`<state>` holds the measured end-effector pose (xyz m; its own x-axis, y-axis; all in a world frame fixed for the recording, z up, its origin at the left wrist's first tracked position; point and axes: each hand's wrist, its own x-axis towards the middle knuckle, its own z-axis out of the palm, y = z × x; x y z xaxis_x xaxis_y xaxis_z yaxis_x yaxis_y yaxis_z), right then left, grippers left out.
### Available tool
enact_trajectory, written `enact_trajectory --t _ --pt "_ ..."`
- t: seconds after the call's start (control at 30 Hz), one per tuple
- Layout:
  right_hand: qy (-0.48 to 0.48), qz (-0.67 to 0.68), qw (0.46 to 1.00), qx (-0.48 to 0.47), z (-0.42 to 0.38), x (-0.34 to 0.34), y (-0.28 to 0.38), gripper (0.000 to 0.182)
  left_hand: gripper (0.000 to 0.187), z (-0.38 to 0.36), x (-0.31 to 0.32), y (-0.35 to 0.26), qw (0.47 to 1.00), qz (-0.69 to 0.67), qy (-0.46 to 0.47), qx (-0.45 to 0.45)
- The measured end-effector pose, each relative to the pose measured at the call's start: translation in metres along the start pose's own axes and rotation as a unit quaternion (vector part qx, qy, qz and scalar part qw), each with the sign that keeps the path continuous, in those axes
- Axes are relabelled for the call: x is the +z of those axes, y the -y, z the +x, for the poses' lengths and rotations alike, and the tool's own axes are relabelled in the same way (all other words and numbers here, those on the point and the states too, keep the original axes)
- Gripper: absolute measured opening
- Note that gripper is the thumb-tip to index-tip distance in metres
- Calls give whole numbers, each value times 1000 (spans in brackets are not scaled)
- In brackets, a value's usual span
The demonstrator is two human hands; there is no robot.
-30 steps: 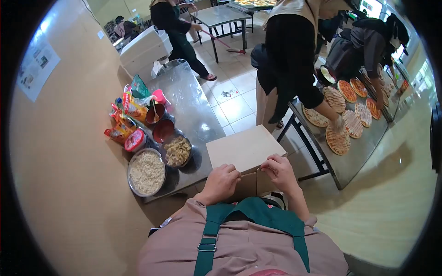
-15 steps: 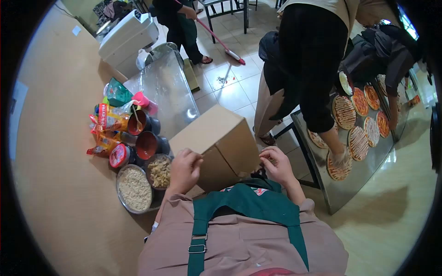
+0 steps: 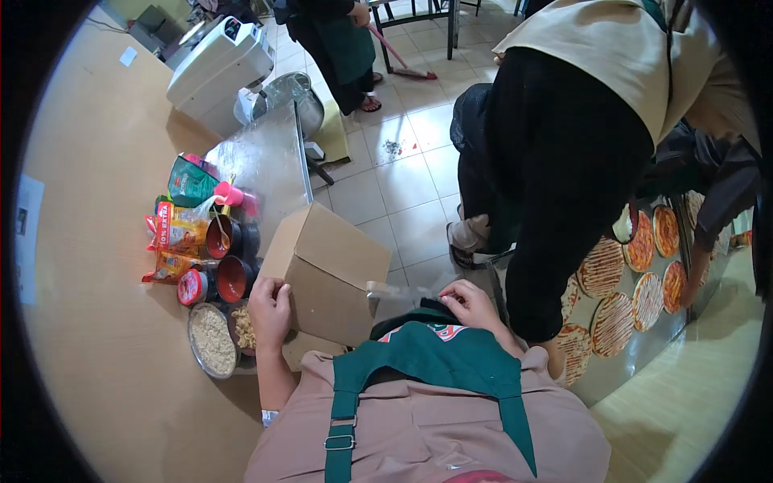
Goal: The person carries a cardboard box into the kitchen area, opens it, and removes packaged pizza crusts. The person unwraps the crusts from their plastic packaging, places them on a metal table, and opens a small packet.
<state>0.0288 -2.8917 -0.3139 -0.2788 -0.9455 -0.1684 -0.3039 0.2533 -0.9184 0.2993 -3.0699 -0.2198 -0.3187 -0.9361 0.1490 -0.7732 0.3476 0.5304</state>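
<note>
A brown cardboard box (image 3: pixel 334 298) is in front of my chest, tilted to the left. My left hand (image 3: pixel 270 312) grips its left edge, thumb near the top. From the box's right side a strip of clear tape (image 3: pixel 398 290) stretches out, its far end pinched between the fingertips of my right hand (image 3: pixel 471 306). A flap at the bottom of the box sticks out towards me.
On the left, a metal table (image 3: pixel 266 161) bears a bowl of pale shreds (image 3: pixel 213 340), red-lined bowls (image 3: pixel 233 278) and packets (image 3: pixel 179 228). At right, a co-worker (image 3: pixel 555 161) leans over a table of pizzas (image 3: pixel 612 324). Another person sweeps with a broom (image 3: pixel 415 74).
The box has swung left and turned, with my left hand on it. Clear tape now spans between box and right hand. The co-worker at right appears nearer, and the broom has shifted.
</note>
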Motion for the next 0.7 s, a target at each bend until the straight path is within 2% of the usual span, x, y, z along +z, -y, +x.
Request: enact_trajectory --t 0.07,0.13,0.2,0.23,0.27,0.33,0.4,0.47,0.5,0.6,0.7 --pt "-9 39 999 10 4 -5 0 15 8 10 4 -8 1000 -7 -13 0" --pt "27 29 999 18 6 -9 -2 16 8 24 6 -14 1000 12 -10 10" --pt "-27 6 999 -25 8 -4 -11 22 8 43 11 -20 999 30 -8 21" --pt "-19 11 999 34 7 -5 -6 26 8 53 14 -22 1000 22 3 20" --pt "-20 15 999 35 7 -5 -5 26 7 64 18 -23 1000 16 15 18" --pt "-101 13 994 25 10 -4 -7 25 7 87 28 -31 998 33 21 41" --pt "-132 16 991 2 16 -3 -13 24 7 112 38 -41 997 26 53 50" --pt "-126 -10 992 19 33 -5 -14 23 7 138 50 -44 995 28 69 64" --pt "-116 57 989 73 40 -5 -11 23 7 151 56 -45 994 19 84 68" --pt "-128 81 985 87 72 10 -31 25 8 198 73 -42 989 7 108 105" --pt "-107 52 984 131 111 -4 12 28 7 245 87 -38 981 -42 139 130"
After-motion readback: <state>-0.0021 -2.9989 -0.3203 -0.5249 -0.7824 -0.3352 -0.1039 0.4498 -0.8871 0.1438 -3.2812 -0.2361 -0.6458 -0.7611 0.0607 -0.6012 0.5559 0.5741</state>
